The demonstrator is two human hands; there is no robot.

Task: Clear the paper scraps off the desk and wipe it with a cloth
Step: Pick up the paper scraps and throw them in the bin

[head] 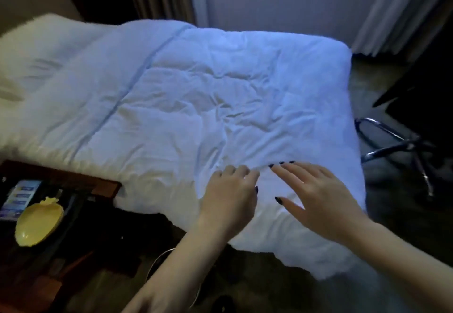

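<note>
Since my left hand (230,197) curls on the blanket (171,92), holding I cannot tell what, and my right hand (316,197) lies flat, I should sweep slowly.

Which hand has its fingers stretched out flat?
The right hand: its fingers lie straight and spread on the duvet. On the left hand they curl down into it, knuckles up.

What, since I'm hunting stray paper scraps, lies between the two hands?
Only a narrow strip of wrinkled white duvet separates the left hand from the right hand in the head view; no scrap shows there.
</note>
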